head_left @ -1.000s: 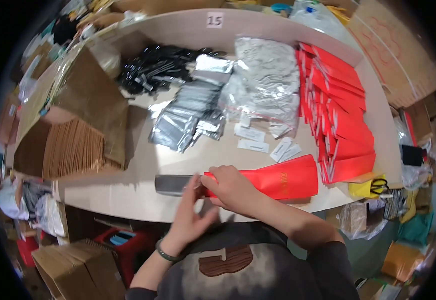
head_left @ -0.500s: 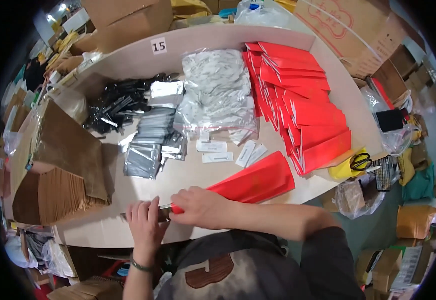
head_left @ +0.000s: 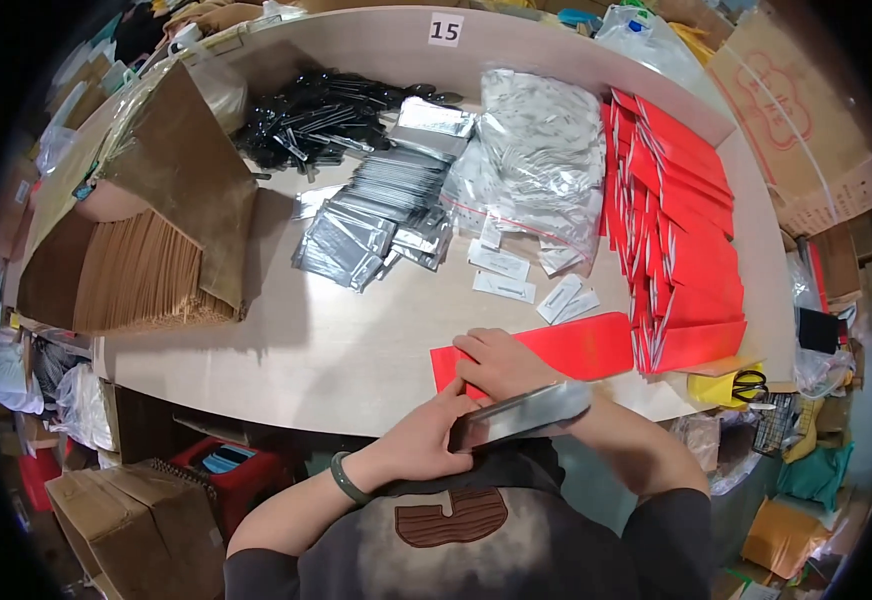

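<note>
My left hand (head_left: pixel 424 440), with a dark band at the wrist, grips one end of a flat silver foil pouch (head_left: pixel 528 412). The pouch is held just off the table's front edge and lies across my right wrist. My right hand (head_left: pixel 501 362) rests flat on the left end of a single red envelope (head_left: pixel 571 350) lying at the front of the table (head_left: pixel 336 350). Whether its fingers pinch the envelope or only press on it cannot be told.
A row of overlapping red envelopes (head_left: pixel 681 230) runs down the right side. Silver pouches (head_left: pixel 376 215), clear bags (head_left: pixel 541 150), black items (head_left: pixel 321 115) and small white labels (head_left: pixel 501 275) lie mid-table. Brown envelopes in a box (head_left: pixel 141 270) stand left. Scissors (head_left: pixel 749 381) lie far right.
The silver pouch has moved from the table edge at the left up and to the right, over my right wrist. My right hand stays on the red envelope.
</note>
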Demonstrator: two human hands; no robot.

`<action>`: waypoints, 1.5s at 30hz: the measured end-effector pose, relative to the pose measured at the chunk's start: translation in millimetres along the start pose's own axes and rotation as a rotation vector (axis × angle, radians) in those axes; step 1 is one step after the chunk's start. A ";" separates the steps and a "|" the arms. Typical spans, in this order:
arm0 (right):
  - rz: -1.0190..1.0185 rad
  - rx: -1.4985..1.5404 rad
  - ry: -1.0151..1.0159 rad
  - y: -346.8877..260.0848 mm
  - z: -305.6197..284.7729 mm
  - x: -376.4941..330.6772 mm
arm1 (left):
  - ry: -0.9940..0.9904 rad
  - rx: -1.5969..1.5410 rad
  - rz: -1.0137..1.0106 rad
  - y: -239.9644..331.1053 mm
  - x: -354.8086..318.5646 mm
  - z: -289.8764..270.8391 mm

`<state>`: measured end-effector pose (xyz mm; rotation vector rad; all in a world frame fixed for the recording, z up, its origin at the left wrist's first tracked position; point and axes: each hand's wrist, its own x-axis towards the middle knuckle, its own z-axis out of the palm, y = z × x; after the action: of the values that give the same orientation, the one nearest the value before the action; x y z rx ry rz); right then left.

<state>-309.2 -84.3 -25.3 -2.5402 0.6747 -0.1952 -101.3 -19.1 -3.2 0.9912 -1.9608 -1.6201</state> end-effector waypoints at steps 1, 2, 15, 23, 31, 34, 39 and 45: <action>0.019 -0.100 0.063 -9.7 -4.4 5.8 | -0.003 -0.002 -0.010 -1.1 -3.9 -3.1; 0.042 -0.199 0.125 -14.5 -5.2 7.9 | 0.076 -0.086 -0.123 -4.5 -10.5 -9.1; 0.738 0.049 0.112 -23.5 22.3 26.7 | 0.246 0.696 -0.278 -29.1 -56.6 -58.7; 0.600 -0.122 0.359 18.7 10.2 54.6 | 0.293 0.788 0.090 -17.5 -44.2 -92.4; 0.624 -0.182 0.335 48.6 -14.0 37.9 | 1.368 0.935 -0.001 -11.2 -120.7 -239.7; 0.472 0.204 0.561 21.5 -6.4 103.5 | 1.324 1.033 -0.218 -14.8 -129.7 -281.6; 0.515 -0.154 0.483 -5.9 32.6 198.5 | 1.058 0.905 -0.417 -48.3 -113.3 -290.9; 0.446 0.124 0.517 8.8 44.7 198.8 | 1.119 1.090 -0.432 -52.8 -120.0 -297.8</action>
<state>-129.1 -170.7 -66.4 -2.1563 1.3544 -0.7214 200.7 -134.5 32.9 2.1469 -1.6621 0.2236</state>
